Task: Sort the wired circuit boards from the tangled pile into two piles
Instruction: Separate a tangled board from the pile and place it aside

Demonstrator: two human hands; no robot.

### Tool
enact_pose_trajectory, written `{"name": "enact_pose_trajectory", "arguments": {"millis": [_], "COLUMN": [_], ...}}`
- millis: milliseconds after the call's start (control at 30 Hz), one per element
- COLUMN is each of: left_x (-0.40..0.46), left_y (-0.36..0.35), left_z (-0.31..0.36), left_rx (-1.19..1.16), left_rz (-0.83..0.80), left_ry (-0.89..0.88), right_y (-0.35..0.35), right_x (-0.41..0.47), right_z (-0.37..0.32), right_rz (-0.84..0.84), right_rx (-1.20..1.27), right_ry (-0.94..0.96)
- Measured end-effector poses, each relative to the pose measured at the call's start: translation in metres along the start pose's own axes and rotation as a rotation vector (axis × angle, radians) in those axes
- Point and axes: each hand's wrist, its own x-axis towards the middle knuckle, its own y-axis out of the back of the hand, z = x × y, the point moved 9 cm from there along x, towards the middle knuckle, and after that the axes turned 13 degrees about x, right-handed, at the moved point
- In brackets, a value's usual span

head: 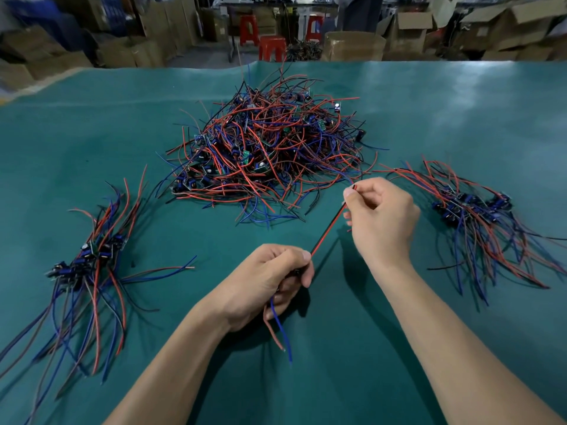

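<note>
left pile (89,262): sorted wired boards lie on the table (460,118) at the left, boards bunched together, wires fanned toward the near edge. Modest size.
tangled pile (270,148): centre-far, by far the biggest heap; red, blue and black wires knotted over small boards. Looks like most of the job is still left.
left hand (270,280): fingers curled shut around something at the near end of a wire pair, probably the board itself, but it's hidden in the fist. A blue lead (282,332) and a reddish lead hang out below the palm.
red-black wire pair (328,228): stretched taut between both hands, above the table, just near of the tangle.
right hand (380,216): thumb and forefinger pinch the far tip of the red-black pair; other fingers loosely folded, holding nothing else.
right pile (472,210): second sorted batch at the right, boards clustered, wires trailing near and right. Similar in size to the left one.
progress: both piles started, one unit in hand and not yet placed. Rough guess, under a third done.
which pile next: can't tell from here.
</note>
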Motion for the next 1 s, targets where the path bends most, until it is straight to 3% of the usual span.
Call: {"name": "enact_pose_trajectory", "arguments": {"millis": [267, 433, 567, 700, 900, 1000], "left_x": [-0.001, 0.004, 0.006, 0.004, 0.003, 0.003], "left_y": [-0.005, -0.002, 0.008, 0.011, 0.018, 0.023], "left_z": [0.000, 0.000, -0.001, 0.002, -0.001, -0.002], "left_rx": [-0.016, -0.187, -0.284, -0.279, -0.187, -0.186], "left_rz": [-0.096, -0.052, 0.043, 0.060, 0.148, 0.203], "left_ry": [-0.027, -0.066, -0.093, -0.115, -0.109, -0.111], "right_y": [-0.004, -0.013, -0.042, -0.072, -0.066, -0.067], "right_x": [-0.009, -0.013, -0.034, -0.060, -0.054, -0.054], "right_z": [0.039, 0.035, 0.024, 0.002, -0.012, -0.011], "right_rz": [0.063, 0.062, -0.262, -0.750, -0.790, -0.810], "right_rx": [0.678, 1.009, 0.691, 0.403, 0.294, 0.290], "right_ry": [-0.618, -0.702, -0.687, -0.444, -0.217, -0.213]}}
